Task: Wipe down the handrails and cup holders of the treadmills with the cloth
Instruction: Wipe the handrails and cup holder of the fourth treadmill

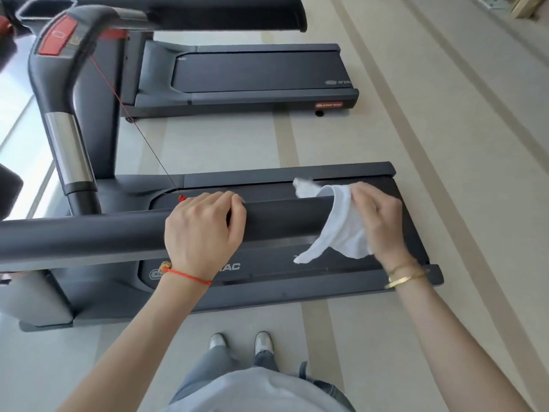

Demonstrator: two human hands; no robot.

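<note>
A dark padded handrail (89, 236) of the near treadmill runs from the left edge to about the middle of the view. My left hand (203, 230) rests on top of it with the fingers curled over its far side. A white cloth (338, 224) is draped over the handrail's right end. My right hand (377, 217) holds the cloth there, wrapped around the rail's tip. The console arm with a red stop button (58, 35) rises at the upper left. No cup holder shows clearly.
The near treadmill's deck (267, 281) lies under the rail; a red safety cord (142, 126) hangs from the console down to a clip by my left hand. A second treadmill (255, 72) stands beyond. Striped beige floor spreads to the right; my feet (240, 341) stand beside the deck.
</note>
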